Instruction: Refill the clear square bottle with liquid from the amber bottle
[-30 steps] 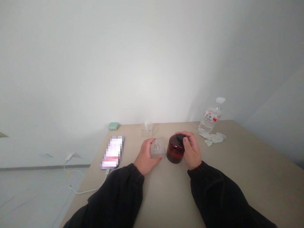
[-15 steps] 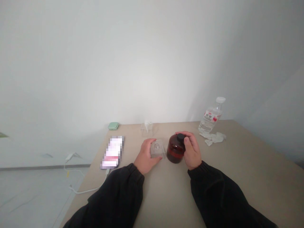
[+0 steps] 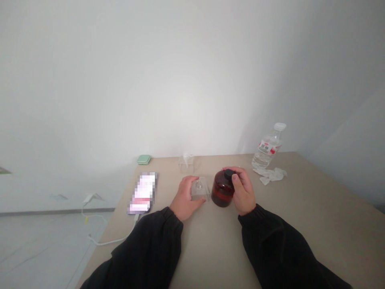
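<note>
A squat dark red jar point(image 3: 221, 192) with a small black cap stands on the beige table point(image 3: 300, 224). My right hand point(image 3: 244, 191) wraps round its right side, thumb near the cap. Just left of the jar sits a small clear plastic box point(image 3: 200, 189). My left hand point(image 3: 185, 198) grips that box from the left, fingers curled round it. Both arms wear black sleeves.
A phone point(image 3: 143, 192) lies at the left with a white cable point(image 3: 105, 241) running off the table edge. A green case point(image 3: 143, 159) and a second clear box point(image 3: 185, 162) sit at the back. A water bottle point(image 3: 268, 147) and crumpled tissues point(image 3: 270, 175) are at the right.
</note>
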`<state>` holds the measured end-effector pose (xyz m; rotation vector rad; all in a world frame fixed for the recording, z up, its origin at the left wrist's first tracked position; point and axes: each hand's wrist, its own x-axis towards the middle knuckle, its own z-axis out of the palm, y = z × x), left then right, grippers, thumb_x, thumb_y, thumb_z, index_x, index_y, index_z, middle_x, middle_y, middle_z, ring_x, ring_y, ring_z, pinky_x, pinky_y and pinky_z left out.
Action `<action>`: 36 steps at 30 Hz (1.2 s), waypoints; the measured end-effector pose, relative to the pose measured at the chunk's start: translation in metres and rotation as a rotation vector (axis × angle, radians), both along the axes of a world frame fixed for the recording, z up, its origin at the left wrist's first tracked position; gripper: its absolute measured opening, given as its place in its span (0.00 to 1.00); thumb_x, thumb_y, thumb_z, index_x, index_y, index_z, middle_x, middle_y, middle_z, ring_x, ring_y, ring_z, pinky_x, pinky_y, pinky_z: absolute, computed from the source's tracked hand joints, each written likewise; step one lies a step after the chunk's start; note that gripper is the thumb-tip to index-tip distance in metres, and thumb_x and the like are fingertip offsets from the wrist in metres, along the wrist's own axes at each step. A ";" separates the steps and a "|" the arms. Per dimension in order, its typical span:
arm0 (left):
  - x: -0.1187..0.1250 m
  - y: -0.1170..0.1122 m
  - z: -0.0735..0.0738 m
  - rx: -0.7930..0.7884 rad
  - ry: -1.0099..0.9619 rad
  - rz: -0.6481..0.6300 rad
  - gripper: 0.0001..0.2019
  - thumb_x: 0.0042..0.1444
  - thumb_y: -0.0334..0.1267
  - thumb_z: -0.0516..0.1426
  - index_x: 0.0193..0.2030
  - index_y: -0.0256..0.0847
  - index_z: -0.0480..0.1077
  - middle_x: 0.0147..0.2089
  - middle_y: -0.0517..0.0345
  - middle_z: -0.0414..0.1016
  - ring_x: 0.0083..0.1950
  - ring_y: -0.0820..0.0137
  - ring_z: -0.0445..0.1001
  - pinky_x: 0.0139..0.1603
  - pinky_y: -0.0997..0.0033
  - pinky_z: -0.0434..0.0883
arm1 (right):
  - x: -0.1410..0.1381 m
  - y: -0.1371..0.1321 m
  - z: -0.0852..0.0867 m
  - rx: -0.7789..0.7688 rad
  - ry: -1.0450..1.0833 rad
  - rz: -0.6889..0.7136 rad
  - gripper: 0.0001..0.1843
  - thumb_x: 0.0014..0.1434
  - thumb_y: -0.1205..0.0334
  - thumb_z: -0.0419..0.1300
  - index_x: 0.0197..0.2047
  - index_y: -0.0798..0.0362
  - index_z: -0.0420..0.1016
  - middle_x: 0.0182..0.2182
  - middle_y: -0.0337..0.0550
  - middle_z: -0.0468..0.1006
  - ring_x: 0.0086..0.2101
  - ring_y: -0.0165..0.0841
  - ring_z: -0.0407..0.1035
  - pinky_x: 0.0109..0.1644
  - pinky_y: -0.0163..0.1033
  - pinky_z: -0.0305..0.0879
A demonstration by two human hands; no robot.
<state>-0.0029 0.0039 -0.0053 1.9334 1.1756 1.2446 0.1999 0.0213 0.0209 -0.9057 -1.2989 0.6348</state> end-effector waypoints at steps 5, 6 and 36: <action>0.000 0.000 0.001 0.009 0.015 -0.006 0.30 0.45 0.30 0.64 0.56 0.45 0.60 0.55 0.51 0.62 0.59 0.58 0.62 0.63 0.50 0.59 | 0.001 0.000 -0.001 -0.011 -0.014 -0.002 0.13 0.64 0.50 0.53 0.44 0.47 0.74 0.43 0.45 0.76 0.46 0.41 0.69 0.53 0.51 0.65; 0.000 0.000 0.001 0.011 0.019 -0.007 0.30 0.45 0.30 0.64 0.56 0.45 0.60 0.55 0.51 0.62 0.59 0.58 0.62 0.63 0.50 0.59 | 0.002 0.000 -0.001 -0.012 -0.013 -0.001 0.14 0.64 0.50 0.53 0.45 0.47 0.74 0.43 0.45 0.76 0.46 0.41 0.70 0.53 0.51 0.65; 0.000 0.000 0.002 0.015 0.037 -0.003 0.31 0.46 0.30 0.64 0.56 0.45 0.60 0.56 0.51 0.62 0.59 0.58 0.62 0.63 0.52 0.59 | 0.001 0.001 -0.003 -0.010 0.018 0.035 0.15 0.64 0.50 0.54 0.49 0.46 0.73 0.44 0.45 0.77 0.47 0.41 0.70 0.55 0.51 0.64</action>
